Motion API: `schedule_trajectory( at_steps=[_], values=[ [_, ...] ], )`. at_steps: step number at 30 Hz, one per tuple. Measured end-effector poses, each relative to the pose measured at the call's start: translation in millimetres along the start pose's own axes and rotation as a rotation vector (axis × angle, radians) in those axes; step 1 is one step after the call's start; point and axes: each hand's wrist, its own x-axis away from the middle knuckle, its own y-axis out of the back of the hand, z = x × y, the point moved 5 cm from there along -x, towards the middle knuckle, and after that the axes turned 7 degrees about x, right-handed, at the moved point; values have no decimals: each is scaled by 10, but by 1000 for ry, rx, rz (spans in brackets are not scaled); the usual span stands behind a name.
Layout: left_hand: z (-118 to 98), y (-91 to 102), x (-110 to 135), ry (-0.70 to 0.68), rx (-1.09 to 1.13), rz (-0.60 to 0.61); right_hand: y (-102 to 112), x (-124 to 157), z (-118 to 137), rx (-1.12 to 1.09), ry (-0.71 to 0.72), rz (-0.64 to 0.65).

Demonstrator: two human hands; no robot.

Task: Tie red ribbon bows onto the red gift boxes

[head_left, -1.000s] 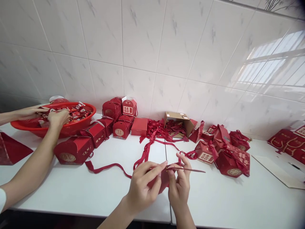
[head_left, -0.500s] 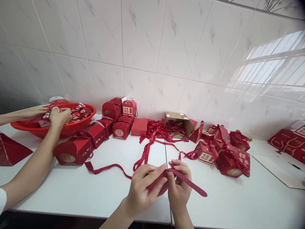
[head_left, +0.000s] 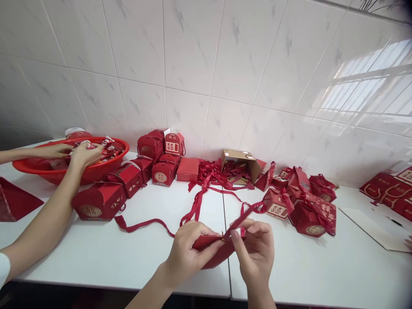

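My left hand pinches a flat, folded red paper box near the table's front edge, fingers closed on its top. My right hand is closed on a red ribbon that runs up and right from the box top. Both hands meet over the seam between two white table tops. A second loose red ribbon trails left across the table from under my left hand.
Another person's hands reach into a red basin of wrapped sweets at far left. Finished red gift boxes stand behind; more lie at right. An open cardboard box with ribbons sits by the tiled wall.
The ribbon in my right hand has swung from pointing right and down to running up and right. The red box has turned flatter between my hands. The other person's hands shifted slightly in the basin.
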Motion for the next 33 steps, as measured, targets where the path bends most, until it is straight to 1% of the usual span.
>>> schedule_trajectory(
  at_steps=[3,5,7,9,10,13,15,18,20,24,29,33],
  values=[
    [-17,11,-10,-47,-5,0,18,-63,115,42,154,56],
    [-31,21,-25,-67,-14,14,34,-105,174,147,229,121],
    [-54,34,-42,-99,-20,34,48,-146,188,273,231,187],
    [-81,54,-55,-142,-27,51,57,-178,178,351,212,234],
    [-98,65,-59,-173,-32,59,60,-191,172,368,208,241],
    [-158,87,-57,-281,-54,96,69,-212,159,382,201,204],
    [-191,96,-55,-325,-72,113,59,-208,137,349,142,206],
    [-227,107,-62,-350,-101,113,9,-158,111,208,12,284],
    [-244,110,-67,-358,-115,109,-8,-115,118,118,-34,292],
    [-247,108,-65,-365,-140,104,-1,-62,133,36,-52,236],
    [-235,113,-60,-351,-135,111,35,-50,142,46,0,161],
    [-233,105,-65,-323,-127,122,32,-23,116,36,2,190]
  ],
)
